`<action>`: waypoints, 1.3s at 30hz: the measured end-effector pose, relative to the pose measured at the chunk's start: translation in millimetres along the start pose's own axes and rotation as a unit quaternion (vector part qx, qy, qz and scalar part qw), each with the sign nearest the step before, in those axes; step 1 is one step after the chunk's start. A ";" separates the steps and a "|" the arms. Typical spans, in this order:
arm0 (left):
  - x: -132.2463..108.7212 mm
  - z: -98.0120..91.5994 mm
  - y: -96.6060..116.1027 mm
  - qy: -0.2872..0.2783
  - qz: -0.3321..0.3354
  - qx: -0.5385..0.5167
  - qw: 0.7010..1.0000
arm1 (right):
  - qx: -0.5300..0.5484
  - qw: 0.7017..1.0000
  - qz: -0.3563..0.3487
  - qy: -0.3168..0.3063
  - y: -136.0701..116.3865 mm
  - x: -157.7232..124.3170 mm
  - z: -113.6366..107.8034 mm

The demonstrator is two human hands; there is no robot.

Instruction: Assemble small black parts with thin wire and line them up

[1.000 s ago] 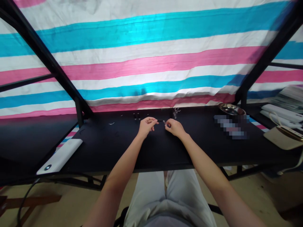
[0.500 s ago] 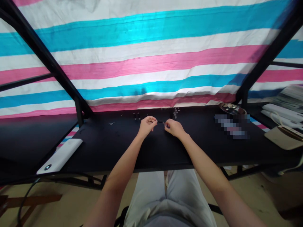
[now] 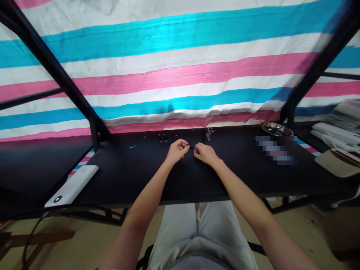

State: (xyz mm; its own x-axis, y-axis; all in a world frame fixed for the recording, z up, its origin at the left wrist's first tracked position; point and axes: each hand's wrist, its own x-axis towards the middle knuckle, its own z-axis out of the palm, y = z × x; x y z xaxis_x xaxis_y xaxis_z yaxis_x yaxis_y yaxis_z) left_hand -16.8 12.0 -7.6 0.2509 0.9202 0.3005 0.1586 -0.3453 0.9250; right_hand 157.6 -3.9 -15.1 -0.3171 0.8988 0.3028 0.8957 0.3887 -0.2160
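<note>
Over the middle of the black table (image 3: 129, 161), my left hand (image 3: 177, 151) pinches a small, slim black piece (image 3: 191, 147) between thumb and fingertips. My right hand (image 3: 206, 153) is closed at the piece's other end, its fingertips pressed together. What the right fingertips grip is too small and hidden to name. Beyond the left hand, two short dark rods (image 3: 162, 138) with pale ends lie side by side. Behind the right hand sits a small cluster of greyish parts (image 3: 208, 134), next to a row of tiny dark pieces (image 3: 196, 129).
A shiny metal bowl (image 3: 276, 129) stands at the back right, with a blurred-out item (image 3: 275, 150) in front. A long white box (image 3: 72, 186) lies at the left edge. Further right are a beige pouch (image 3: 336, 164) and stacked papers (image 3: 344, 116). Striped sheeting (image 3: 180, 75) hangs behind.
My hands have drawn slightly closer together, and less of the black piece shows between them. The left hand has shifted a little to the right. Nothing else on the table has moved.
</note>
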 end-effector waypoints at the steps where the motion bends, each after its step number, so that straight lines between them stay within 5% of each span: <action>1: -0.4 0.5 0.1 -0.005 -0.004 0.004 1.000 | 0.003 1.000 0.001 0.000 0.2 -0.1 -0.1; 18: -2.9 3.3 -0.3 -0.038 -0.008 0.031 0.999 | 0.019 0.999 -0.020 0.026 -1.2 -1.5 0.1; 39: -3.8 6.9 -3.5 -0.032 -0.020 0.074 0.997 | 0.193 0.976 -0.031 0.096 2.9 0.6 11.1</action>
State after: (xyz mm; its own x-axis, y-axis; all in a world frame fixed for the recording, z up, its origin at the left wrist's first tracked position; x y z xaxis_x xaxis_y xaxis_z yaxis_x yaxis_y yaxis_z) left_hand -11.7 8.5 -13.7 0.3017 0.9214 0.2449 0.3075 -0.3372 0.8898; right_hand 156.5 0.0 -25.9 -0.2695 0.8310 0.4866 0.6800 0.5220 -0.5149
